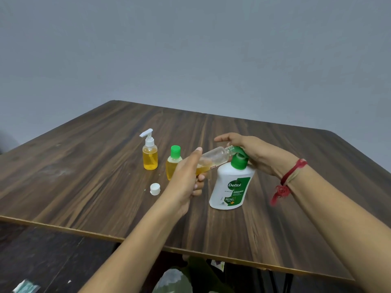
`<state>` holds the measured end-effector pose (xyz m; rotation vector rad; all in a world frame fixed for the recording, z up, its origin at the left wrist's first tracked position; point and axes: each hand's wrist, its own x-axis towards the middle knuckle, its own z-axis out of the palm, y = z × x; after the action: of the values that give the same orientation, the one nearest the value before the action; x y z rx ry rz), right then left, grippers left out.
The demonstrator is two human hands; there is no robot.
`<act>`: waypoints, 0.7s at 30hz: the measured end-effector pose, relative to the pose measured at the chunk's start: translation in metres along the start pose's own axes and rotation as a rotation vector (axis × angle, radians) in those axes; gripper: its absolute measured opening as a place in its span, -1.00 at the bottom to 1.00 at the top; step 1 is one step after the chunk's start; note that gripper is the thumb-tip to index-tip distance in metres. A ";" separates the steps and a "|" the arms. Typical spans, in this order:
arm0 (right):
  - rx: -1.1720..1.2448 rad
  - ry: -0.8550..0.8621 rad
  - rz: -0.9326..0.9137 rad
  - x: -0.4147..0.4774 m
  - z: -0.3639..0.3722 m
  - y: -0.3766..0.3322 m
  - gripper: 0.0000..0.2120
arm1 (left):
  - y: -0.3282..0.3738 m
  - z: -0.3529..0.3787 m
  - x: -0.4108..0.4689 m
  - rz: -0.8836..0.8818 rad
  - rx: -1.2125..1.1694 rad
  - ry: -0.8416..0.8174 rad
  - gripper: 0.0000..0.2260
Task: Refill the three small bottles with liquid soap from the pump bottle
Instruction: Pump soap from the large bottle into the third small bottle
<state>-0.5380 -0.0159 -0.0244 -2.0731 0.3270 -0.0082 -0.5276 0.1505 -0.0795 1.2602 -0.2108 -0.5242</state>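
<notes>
A white pump bottle (229,187) with a green pump head stands on the wooden table (105,187). My right hand (254,153) lies over that pump head. My left hand (187,176) grips a small clear bottle (218,155), tilted nearly flat, its open mouth at the pump's nozzle; a little yellow soap sits in its lower end. To the left stand a small bottle with a white pump top (150,154) and a small bottle with a green cap (174,160), both holding yellow soap. A loose white cap (154,189) lies on the table.
The table's near edge (127,240) runs across the lower part of the view, with dark floor below it. A grey wall stands behind the far edge. A red thread band (289,178) circles my right wrist.
</notes>
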 end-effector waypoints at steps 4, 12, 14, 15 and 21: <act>-0.104 -0.011 0.044 0.004 -0.002 -0.009 -0.60 | 0.003 0.000 0.000 0.010 0.011 -0.020 -0.72; -0.006 -0.020 0.034 0.005 -0.001 -0.010 -0.59 | 0.000 0.001 0.000 0.011 -0.007 -0.026 -0.70; 0.011 0.004 0.019 0.005 0.000 -0.012 -0.59 | 0.000 0.002 0.000 0.012 -0.021 -0.018 -0.71; 0.047 0.002 0.020 0.003 0.001 -0.010 -0.60 | 0.000 0.001 0.001 0.010 -0.023 -0.009 -0.71; -0.006 0.019 0.008 0.009 0.001 -0.010 -0.61 | 0.000 0.002 -0.001 0.013 -0.026 -0.017 -0.71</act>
<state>-0.5272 -0.0128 -0.0174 -2.0785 0.3468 -0.0221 -0.5292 0.1495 -0.0786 1.2285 -0.2259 -0.5249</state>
